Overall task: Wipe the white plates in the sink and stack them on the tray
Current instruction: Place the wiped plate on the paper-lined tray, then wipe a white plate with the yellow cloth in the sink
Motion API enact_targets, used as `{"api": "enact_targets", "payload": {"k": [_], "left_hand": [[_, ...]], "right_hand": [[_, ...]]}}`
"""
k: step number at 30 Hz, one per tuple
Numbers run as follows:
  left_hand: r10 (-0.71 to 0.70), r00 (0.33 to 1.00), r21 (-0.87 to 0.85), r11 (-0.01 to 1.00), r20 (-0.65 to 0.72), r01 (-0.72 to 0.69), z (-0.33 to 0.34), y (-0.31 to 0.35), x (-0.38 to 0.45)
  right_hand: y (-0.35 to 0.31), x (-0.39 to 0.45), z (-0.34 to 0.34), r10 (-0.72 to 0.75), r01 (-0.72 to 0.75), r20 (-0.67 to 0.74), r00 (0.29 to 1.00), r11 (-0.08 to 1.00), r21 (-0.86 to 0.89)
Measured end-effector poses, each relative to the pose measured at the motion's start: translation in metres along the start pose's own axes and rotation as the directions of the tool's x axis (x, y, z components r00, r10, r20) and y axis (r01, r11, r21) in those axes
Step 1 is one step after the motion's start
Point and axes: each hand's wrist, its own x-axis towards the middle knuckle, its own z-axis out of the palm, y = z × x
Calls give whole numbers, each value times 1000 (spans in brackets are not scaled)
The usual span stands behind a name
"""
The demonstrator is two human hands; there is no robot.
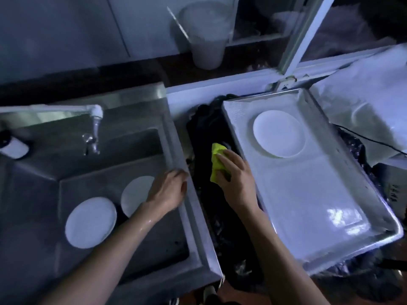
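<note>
- Your right hand is gripping a crumpled yellow-green cleaning cloth, fingers curled round it, over the dark gap between the steel sink and the tray.
- Your left hand is hovering over the right rim of the stainless steel sink, its fingers loosely curled and holding nothing; whether they are touching the rim is unclear.
- Two round white plates are lying in the sink basin: one flat white plate near the front left, and a second white plate just beside it, partly hidden by your left wrist.
- One round white plate is sitting flat in the far half of the large rectangular metal tray on the tabletop to your right.
- A white tap is hanging over the back of the sink.
- A translucent plastic bucket is standing behind, well apart from the tray.
</note>
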Motion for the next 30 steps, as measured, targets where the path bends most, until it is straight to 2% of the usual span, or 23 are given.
{"api": "enact_targets", "payload": {"k": [4, 8, 12, 14, 16, 18, 23, 30], "left_hand": [[-234, 967, 17, 972, 101, 233, -15, -62, -50], [-413, 896, -14, 907, 163, 421, -14, -119, -86], [-585, 793, -150, 780, 169, 607, -1, -172, -109], [-649, 729, -240, 688, 218, 685, 9, -198, -115], [-690, 665, -335, 579, 286, 744, 20, -223, -116], [-710, 634, -386, 516, 308, 765, 32, -247, -114], [-712, 621, -444, 464, 327, 767, 67, -286, -106], [-709, 556, -466, 352, 434, 812, 99, -315, -96]], "right_hand": [[-48, 0, 53, -86, 85, 113, 990, 996, 17], [-80, -5, 109, -105, 101, 239, 965, 994, 30], [-97, -10, 163, -120, 117, 344, 931, 993, 29], [-100, -12, 191, -114, 116, 384, 916, 993, 17], [-100, -13, 217, -98, 101, 418, 903, 995, 16], [-98, -15, 241, -84, 90, 453, 888, 996, 8], [-85, -17, 292, -57, 72, 489, 870, 997, -13], [-67, -23, 326, -31, 48, 515, 856, 999, -18]]}}
